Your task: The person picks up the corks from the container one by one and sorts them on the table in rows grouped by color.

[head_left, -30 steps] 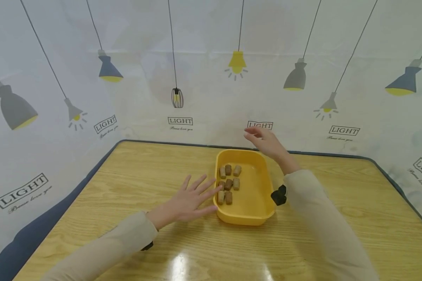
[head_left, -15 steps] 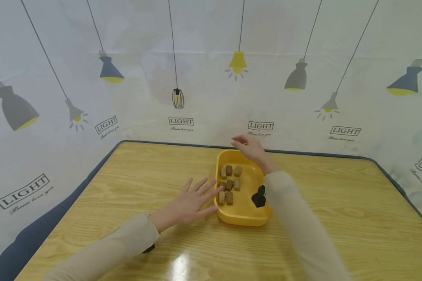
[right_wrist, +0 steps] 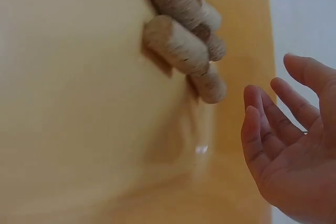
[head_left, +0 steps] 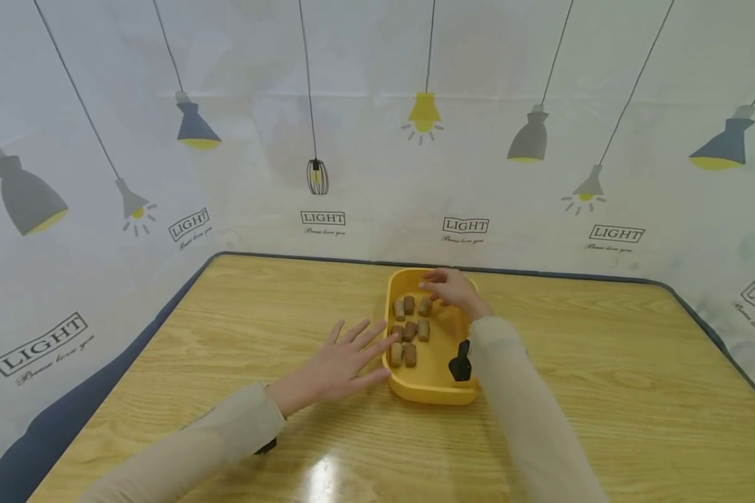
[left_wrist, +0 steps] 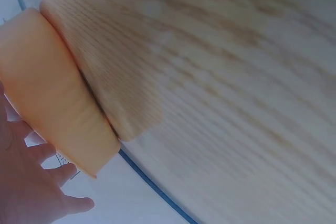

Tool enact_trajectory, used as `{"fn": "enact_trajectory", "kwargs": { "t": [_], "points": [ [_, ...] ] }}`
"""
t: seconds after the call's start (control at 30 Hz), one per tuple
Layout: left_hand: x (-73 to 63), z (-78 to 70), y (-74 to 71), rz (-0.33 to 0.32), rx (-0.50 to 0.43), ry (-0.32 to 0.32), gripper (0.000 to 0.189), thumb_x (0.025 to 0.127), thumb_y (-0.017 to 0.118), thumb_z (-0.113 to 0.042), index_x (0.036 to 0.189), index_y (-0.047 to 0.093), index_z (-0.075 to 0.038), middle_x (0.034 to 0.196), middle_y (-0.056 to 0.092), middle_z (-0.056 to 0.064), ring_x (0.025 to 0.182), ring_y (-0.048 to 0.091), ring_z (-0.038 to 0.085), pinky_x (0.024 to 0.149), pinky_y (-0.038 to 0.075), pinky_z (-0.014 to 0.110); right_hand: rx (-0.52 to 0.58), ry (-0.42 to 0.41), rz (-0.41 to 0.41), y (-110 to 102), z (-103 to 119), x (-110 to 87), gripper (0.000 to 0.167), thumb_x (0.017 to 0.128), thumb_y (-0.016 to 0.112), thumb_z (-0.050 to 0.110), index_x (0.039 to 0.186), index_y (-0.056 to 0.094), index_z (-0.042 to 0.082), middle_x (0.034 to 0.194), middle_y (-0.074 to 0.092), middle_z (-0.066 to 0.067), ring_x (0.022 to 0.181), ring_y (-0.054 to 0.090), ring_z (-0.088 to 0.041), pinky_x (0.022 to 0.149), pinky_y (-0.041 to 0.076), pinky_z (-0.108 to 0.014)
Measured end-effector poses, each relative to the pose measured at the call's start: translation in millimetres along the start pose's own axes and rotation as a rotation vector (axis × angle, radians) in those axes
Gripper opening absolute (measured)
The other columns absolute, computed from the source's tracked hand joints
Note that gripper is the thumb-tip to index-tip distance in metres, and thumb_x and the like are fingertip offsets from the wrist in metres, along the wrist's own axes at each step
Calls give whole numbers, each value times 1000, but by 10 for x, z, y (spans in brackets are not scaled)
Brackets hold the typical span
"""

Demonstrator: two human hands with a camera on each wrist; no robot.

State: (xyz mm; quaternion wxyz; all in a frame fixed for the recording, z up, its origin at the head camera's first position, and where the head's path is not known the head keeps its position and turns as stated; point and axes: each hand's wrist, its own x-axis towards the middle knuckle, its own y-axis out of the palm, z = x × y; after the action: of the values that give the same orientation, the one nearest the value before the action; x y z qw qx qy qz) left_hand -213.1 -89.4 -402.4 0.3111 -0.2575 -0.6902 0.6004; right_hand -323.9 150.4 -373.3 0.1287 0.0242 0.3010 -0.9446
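Observation:
A yellow plastic bin (head_left: 433, 397) stands on the wooden table. Several short cork-like cylinders (head_left: 423, 330), tan and darker brown, lie along its left side. My left hand (head_left: 330, 367) has its fingers spread at the bin's left wall; in the left wrist view the hand (left_wrist: 31, 187) is beside that wall (left_wrist: 58, 93). Over the bin's far end is my right hand (head_left: 454, 289), its fingers loosely bent near the farthest cylinders. In the right wrist view nothing sits between the fingers of this hand (right_wrist: 294, 150), which is apart from the nearest cylinder (right_wrist: 176, 43).
The wooden table (head_left: 277, 293) reaches back to a pale curtain (head_left: 377, 181) printed with hanging lamps and the word LIGHT. A dark blue edge (head_left: 541, 274) runs along the foot of the curtain. A small black device (head_left: 460, 362) is on the right wrist.
My right hand has moved left and down, from above the bin's far right corner to inside its far end. My left hand and the cylinders have stayed in place.

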Motion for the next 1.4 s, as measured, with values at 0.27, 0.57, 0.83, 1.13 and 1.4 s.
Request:
{"fn": "enact_trajectory", "kwargs": {
  "t": [0.27,0.57,0.83,1.13,1.4],
  "points": [
    [0,-3,3,-19,-11,-1,61,91,20,-55,142,21,-22,145,16,5,129,15,30,96,8,57,-32,33,21,43,-179,1,41,84,55,8,122,47,-5,114,51,-23,89,56,-29,74,47,-39],
    [1,-6,-10,-14,-6,-4,60,92,23,-54,142,22,-21,145,18,6,129,15,30,96,8,57,-132,30,58,85,-204,7,43,83,59,10,122,47,-4,111,52,-21,86,55,-26,70,46,-32],
    [2,0,2,-23,-8,1,61,91,22,-55,142,22,-21,145,17,5,129,16,31,96,9,58,-227,17,62,128,-232,20,43,83,62,14,121,50,-1,109,54,-18,86,54,-24,70,45,-32],
    [5,-5,-1,-17,0,3,61,91,22,-55,141,24,-20,144,19,6,129,17,31,96,10,58,-322,-43,36,150,-303,119,43,77,68,16,115,55,1,103,57,-14,90,53,-25,78,42,-37],
    [11,-8,-1,-17,-4,3,60,92,24,-53,142,24,-20,144,19,7,129,17,31,95,9,58,-318,-107,31,154,-451,263,44,73,72,18,112,57,3,100,57,-13,90,52,-24,79,41,-36]
  ]
}}
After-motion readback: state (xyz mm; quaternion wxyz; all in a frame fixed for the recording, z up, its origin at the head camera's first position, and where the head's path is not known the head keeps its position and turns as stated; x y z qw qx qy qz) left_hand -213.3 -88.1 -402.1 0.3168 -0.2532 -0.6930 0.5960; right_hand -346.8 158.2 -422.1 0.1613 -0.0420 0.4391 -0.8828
